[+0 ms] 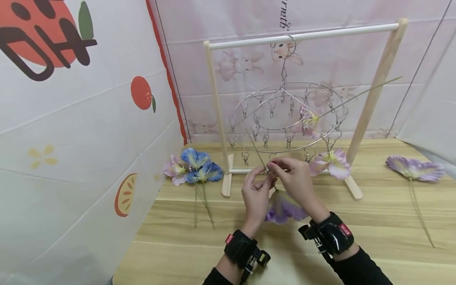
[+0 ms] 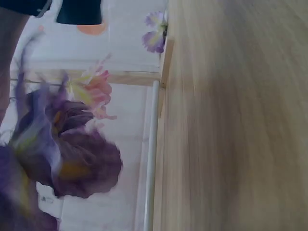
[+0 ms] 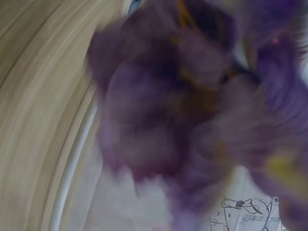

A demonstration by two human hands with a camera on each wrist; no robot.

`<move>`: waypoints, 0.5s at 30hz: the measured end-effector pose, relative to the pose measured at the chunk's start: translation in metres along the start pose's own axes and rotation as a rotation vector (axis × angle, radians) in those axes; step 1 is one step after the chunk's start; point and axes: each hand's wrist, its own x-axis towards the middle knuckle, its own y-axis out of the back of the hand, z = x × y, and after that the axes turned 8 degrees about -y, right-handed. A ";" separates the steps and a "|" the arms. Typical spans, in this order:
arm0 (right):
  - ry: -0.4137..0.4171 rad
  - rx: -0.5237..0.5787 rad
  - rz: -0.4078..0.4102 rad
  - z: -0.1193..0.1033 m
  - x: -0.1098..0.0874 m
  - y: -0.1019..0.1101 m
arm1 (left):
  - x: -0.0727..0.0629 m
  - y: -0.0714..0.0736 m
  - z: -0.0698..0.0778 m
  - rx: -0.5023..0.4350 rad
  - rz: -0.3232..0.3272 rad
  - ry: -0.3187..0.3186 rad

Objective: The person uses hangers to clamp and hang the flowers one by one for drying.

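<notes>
In the head view my left hand [image 1: 257,196] and right hand [image 1: 296,180] meet fingertip to fingertip below the front of a round wire hanger. The left pinches the thin green stem of a purple artificial flower [image 1: 285,208], whose bloom hangs head down under the hands. Its stem [image 1: 257,149] slants up and left past the fingers. My right thumb and fingers pinch a small metal clip at that stem; the fingers hide most of the clip. Both wrist views show purple petals [image 2: 86,168] [image 3: 149,115] close up, blurred in the right one.
The wire hanger [image 1: 292,150] with several clips hangs from a white-barred wooden stand [image 1: 377,87]. Clipped on it are a pink-purple flower [image 1: 335,164] and another bloom [image 1: 310,118] with its stem sticking out right. Blue flowers [image 1: 204,170] lie left, a lilac flower [image 1: 415,170] right.
</notes>
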 end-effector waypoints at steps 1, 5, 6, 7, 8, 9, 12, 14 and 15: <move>-0.020 0.003 -0.015 0.000 0.000 0.000 | 0.001 -0.001 0.000 -0.002 0.008 -0.005; -0.112 -0.002 -0.095 -0.001 0.002 0.003 | 0.002 -0.003 -0.001 0.004 0.054 -0.013; -0.129 -0.006 -0.110 -0.001 0.002 0.003 | 0.002 -0.003 -0.001 0.009 0.061 -0.015; -0.138 -0.013 -0.118 -0.001 0.002 0.004 | 0.003 -0.003 -0.002 0.015 0.068 -0.018; -0.141 -0.025 -0.120 0.000 0.002 0.005 | 0.003 -0.002 -0.002 0.019 0.066 -0.022; -0.145 -0.029 -0.122 0.000 0.002 0.006 | 0.003 -0.002 -0.003 0.027 0.060 -0.025; -0.140 -0.043 -0.110 0.002 0.002 0.008 | 0.005 -0.002 -0.004 0.054 0.033 -0.037; -0.136 -0.059 -0.102 0.002 0.003 0.010 | 0.005 -0.001 -0.003 0.084 0.018 -0.035; -0.141 -0.061 -0.101 0.002 0.002 0.011 | 0.006 0.000 -0.003 0.098 0.010 -0.030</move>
